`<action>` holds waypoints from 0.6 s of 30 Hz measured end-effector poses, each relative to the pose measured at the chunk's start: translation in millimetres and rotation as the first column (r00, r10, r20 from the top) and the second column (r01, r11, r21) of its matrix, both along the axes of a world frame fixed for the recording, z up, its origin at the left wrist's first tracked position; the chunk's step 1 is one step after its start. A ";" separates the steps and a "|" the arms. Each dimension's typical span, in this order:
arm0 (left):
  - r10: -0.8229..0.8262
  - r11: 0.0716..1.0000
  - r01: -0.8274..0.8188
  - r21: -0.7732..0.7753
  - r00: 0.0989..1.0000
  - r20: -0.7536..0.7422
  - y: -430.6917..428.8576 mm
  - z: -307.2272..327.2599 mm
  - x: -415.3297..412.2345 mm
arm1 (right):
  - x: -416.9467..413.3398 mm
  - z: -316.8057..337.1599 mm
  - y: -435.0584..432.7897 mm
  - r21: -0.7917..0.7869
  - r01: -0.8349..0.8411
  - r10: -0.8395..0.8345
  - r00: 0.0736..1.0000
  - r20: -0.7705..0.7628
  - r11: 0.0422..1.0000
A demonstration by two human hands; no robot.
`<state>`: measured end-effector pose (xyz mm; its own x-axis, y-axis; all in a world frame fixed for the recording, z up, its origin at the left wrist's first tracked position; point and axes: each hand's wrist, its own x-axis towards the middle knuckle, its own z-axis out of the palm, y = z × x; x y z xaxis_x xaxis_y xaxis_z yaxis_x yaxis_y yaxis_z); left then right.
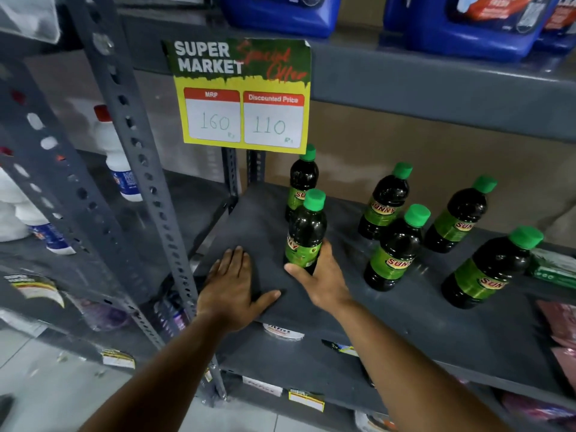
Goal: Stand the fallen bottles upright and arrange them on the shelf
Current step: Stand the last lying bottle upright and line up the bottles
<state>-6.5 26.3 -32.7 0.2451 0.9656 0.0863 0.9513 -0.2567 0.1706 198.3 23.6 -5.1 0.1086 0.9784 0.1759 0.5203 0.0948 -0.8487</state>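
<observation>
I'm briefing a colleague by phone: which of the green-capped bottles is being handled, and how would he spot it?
Start at the yellow offer sign hanging off the upper shelf; just below it two dark bottles stand one behind the other at the left of the grey shelf. It is the front bottle. Unlike the other five, it has the right hand wrapped around its base.

rear bottle (301,179) half hidden behind held bottle (305,235), blue jugs (280,10) cropped at top edge, lower-shelf labels (305,399) too blurred to read
</observation>
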 end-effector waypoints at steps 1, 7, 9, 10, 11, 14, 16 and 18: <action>0.000 1.000 0.000 0.004 1.000 -0.004 -0.4 0.5 0.1 | 2.1 0.8 0.2 -0.001 -0.018 0.018 1.000 0.018 1.000; -0.014 1.000 0.015 0.017 1.000 -0.016 -2.6 1.0 -0.6 | 1.0 -5.8 -3.3 0.098 0.030 -0.037 0.997 0.067 0.995; -0.016 1.000 0.017 0.013 1.000 -0.024 -2.2 0.7 -1.0 | -0.1 -5.9 -4.0 0.088 0.083 -0.088 0.995 0.057 0.993; -0.018 1.000 0.018 0.009 0.999 -0.028 -1.8 0.4 -1.0 | 0.5 -6.1 -3.9 0.064 0.109 -0.111 0.993 0.032 0.992; -0.017 1.000 0.017 0.001 0.999 -0.030 -1.5 0.1 -1.1 | 1.0 -6.7 -3.9 0.038 0.126 -0.126 0.992 0.007 0.991; -0.011 1.000 0.011 -0.015 1.000 -0.015 -0.3 0.9 -1.2 | 1.2 -6.9 -4.1 0.016 0.134 -0.133 0.991 -0.031 0.991; -0.012 1.000 0.012 -0.014 1.000 0.014 -0.3 1.3 -1.5 | 0.3 -5.6 -3.0 0.041 0.137 -0.136 0.990 -0.031 0.990; -0.022 1.000 0.022 -0.010 1.000 0.020 -0.8 2.1 -1.8 | -0.3 -3.6 -2.8 0.019 0.132 -0.132 0.991 -0.014 0.991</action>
<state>-8.3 25.5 -30.5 0.2649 0.9609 0.0810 0.9419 -0.2758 0.1918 198.0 20.8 -8.6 0.2391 0.9517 0.1926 0.5189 0.0424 -0.8538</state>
